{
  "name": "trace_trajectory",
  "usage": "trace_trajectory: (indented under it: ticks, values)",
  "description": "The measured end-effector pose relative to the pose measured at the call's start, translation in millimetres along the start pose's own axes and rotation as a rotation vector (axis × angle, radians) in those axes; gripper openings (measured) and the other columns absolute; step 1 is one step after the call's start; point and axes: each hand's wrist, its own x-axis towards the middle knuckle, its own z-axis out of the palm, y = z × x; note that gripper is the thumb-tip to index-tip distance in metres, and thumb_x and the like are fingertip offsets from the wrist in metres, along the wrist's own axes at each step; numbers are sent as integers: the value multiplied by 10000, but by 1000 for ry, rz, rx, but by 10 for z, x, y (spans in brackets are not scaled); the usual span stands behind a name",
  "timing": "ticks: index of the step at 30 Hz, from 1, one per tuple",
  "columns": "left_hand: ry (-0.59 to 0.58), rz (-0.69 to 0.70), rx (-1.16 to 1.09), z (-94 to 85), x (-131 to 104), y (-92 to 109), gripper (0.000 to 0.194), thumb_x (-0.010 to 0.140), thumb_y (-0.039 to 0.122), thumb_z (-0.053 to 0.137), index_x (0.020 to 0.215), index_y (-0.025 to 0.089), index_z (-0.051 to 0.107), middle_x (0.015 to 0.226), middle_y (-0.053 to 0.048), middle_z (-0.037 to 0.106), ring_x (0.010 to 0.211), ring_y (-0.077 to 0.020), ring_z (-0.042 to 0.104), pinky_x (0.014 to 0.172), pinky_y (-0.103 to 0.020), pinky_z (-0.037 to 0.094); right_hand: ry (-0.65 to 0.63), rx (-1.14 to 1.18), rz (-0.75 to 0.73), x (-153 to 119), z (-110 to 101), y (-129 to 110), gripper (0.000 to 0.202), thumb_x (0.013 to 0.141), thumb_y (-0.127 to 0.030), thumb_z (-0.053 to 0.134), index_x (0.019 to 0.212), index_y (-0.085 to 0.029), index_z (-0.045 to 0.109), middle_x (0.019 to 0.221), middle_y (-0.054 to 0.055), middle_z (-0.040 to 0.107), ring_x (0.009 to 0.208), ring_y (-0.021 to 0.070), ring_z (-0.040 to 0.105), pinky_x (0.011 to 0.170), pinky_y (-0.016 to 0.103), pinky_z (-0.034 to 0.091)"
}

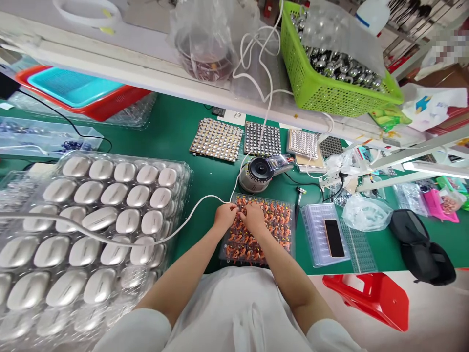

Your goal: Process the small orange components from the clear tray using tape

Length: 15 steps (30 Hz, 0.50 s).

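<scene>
Close together over the upper left part of a clear tray [293,234] are both hands. Rows of small orange parts [282,218] fill the tray. My left hand [224,216] has its fingers pinched at the tray's left edge; whatever is between them is too small to make out. Fingers bent, my right hand [253,218] rests over the orange parts beside it, its fingertips close to those of my left hand; what it holds, if anything, is hidden. Just behind the tray stands a round grey device [255,175] with a black top. A white cable [208,196] passes near my left hand.
Stacked trays of silvery oval cases [100,220] fill the left. Behind are panels of small round parts [217,140]. To the right are clear plastic trays [317,234], a phone [334,238] and a black case [423,247]. A green basket [330,95] sits on the shelf; a red stool [384,300] stands below.
</scene>
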Motion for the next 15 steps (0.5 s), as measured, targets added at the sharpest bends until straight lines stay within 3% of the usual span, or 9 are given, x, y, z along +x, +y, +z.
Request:
trace_trajectory:
  ticks: [7,15]
  values:
    - [-24,52,79,2,61,19,101,752,200,576,708,175,663,810,-90,693,825,-239,624,726,-307,425,-46,-6,56,84,77,-56,146,810,-242,553,878,-138,629,1002,155,617,991,269,527,851,363,401]
    - [-20,88,-47,-106,-29,126,179,780,161,558,917,149,674,953,-110,669,899,-231,613,826,-335,451,3,327,92,-6,-119,-49,135,784,-236,526,828,-151,621,935,117,637,950,244,537,882,364,390]
